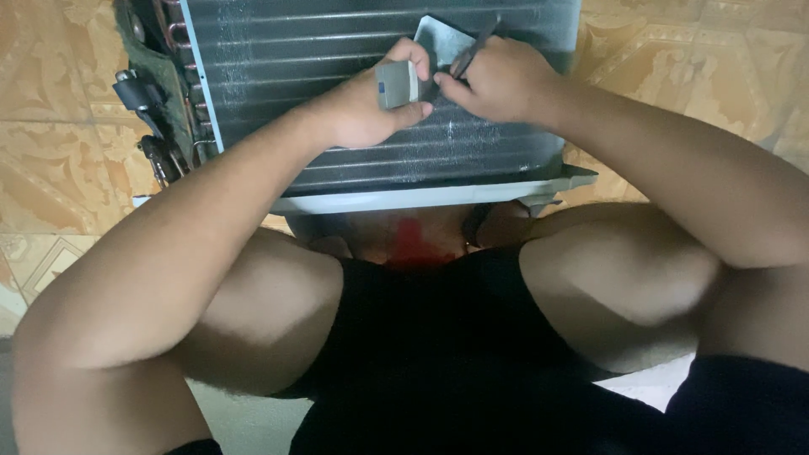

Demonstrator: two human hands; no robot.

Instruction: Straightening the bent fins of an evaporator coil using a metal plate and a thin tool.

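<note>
A finned metal coil unit with a pale blue frame lies on the floor in front of my knees. My left hand rests on the fins and grips a small grey rectangular block. Touching it on the right, my right hand pinches a thin dark tool that points up and away over the fins. A light grey flat piece sits on the coil just behind both hands.
Copper tube bends and a dark fitting line the coil's left end. The coil's lower frame edge lies just above my knees. Orange patterned floor tiles surround the unit. My bare knees and black shorts fill the foreground.
</note>
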